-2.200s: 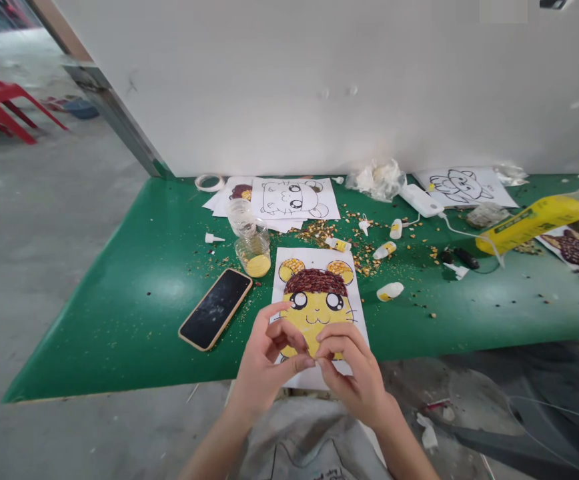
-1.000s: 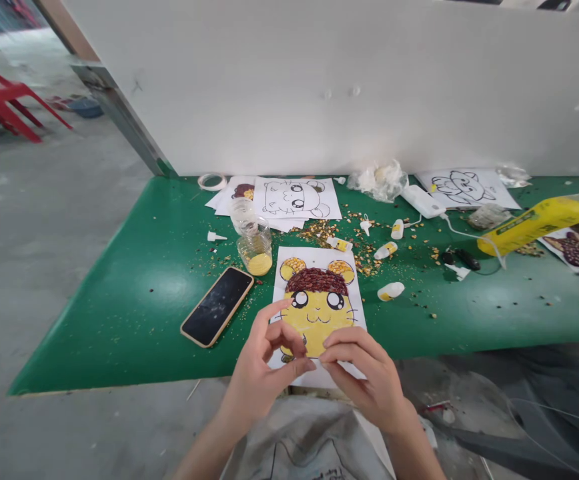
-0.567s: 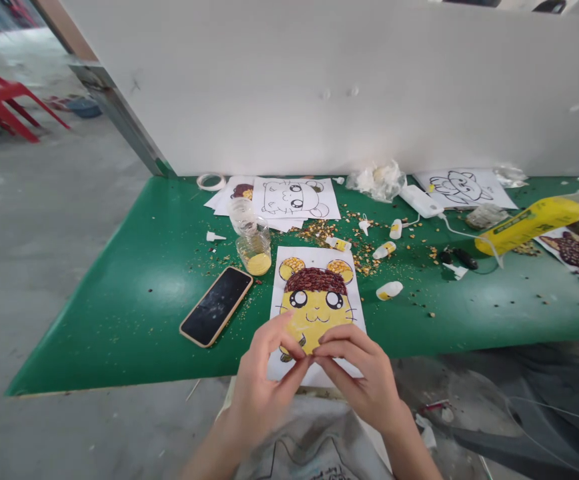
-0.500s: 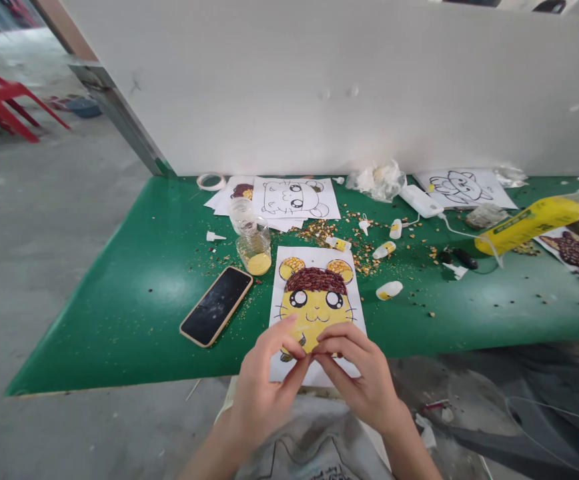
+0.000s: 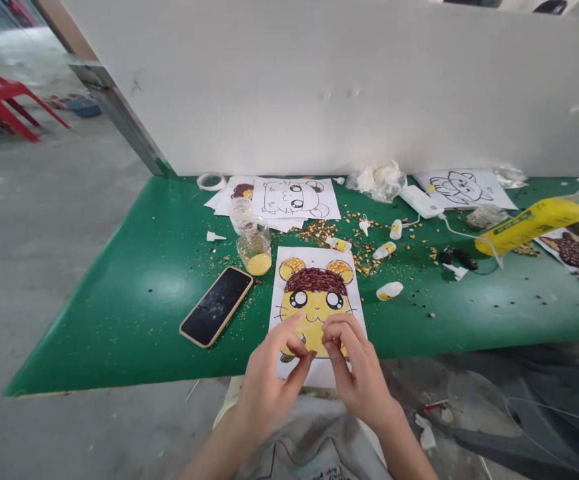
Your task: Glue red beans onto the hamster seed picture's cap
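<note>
On the green table in front of me lies a paper hamster picture (image 5: 314, 327), its face and body yellow, dark red beans across the head and corn kernels in the ears. My left hand (image 5: 274, 363) hovers at the lower left of the picture, thumb and fingertips curled together in a pinch. Opposite it, my right hand (image 5: 354, 360) is above the picture's lower right part, its thumb and fingers pinched as well. Anything between either set of fingertips is too small to make out. Both hands partly cover the hamster's lower body.
A phone (image 5: 216, 307) lies left of the picture, beside a clear plastic jar (image 5: 254, 247) with yellow grains. Small glue bottles (image 5: 388, 291) and scattered seeds (image 5: 319, 231) are to the right and behind. Farther right rests a yellow bag (image 5: 532, 223). Drawing sheets (image 5: 297, 199) lie at the back.
My two hands have drawn apart: the right fingertips moved slightly right and up from the left ones, which they met before. The picture stays in place.
</note>
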Tool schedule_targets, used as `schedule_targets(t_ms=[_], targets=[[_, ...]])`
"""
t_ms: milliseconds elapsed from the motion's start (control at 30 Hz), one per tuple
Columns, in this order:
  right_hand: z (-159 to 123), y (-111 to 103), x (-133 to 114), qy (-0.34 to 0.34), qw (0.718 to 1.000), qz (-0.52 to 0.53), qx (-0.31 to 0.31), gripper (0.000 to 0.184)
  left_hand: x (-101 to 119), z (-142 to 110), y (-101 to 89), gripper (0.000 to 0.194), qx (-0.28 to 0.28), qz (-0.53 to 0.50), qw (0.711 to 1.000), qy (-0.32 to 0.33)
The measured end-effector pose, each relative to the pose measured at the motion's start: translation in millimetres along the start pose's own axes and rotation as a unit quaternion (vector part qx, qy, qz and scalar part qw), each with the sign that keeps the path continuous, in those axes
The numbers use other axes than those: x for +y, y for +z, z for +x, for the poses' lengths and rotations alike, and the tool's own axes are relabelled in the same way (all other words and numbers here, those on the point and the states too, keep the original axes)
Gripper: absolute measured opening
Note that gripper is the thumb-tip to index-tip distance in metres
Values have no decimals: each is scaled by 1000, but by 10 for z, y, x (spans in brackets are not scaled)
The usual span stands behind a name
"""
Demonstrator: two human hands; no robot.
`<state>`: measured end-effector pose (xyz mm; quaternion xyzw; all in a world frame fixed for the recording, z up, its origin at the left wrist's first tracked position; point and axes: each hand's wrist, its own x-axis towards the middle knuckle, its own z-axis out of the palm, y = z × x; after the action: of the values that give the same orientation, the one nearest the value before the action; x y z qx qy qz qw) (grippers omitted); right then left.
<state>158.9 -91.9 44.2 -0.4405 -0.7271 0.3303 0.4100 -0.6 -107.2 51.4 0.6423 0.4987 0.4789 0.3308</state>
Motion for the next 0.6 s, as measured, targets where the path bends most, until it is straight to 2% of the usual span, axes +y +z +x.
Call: schedule_targets(t_ms=[100,167,267,333,433,600], targets=[[25,-5,40,51,993,104,38,9,0,30,-7,50,-1,-45,996,-83],[43,5,80,78,982,160,55,10,-9,72,-10,35,-34,-99,980,-168],[52,45,150,91,980,166,67,10,-46,144,10,24,-124,-231,926,-272],[44,83,198,80,986,130,66,10,-89,171,44,25,-149,-301,891,-305],[24,140,261,47,994,70,62,13,-180,164,114,25,-121,-326,879,-326],[28,188,313,16,997,10,74,16,-328,126,190,27,-73,-285,895,-336]])
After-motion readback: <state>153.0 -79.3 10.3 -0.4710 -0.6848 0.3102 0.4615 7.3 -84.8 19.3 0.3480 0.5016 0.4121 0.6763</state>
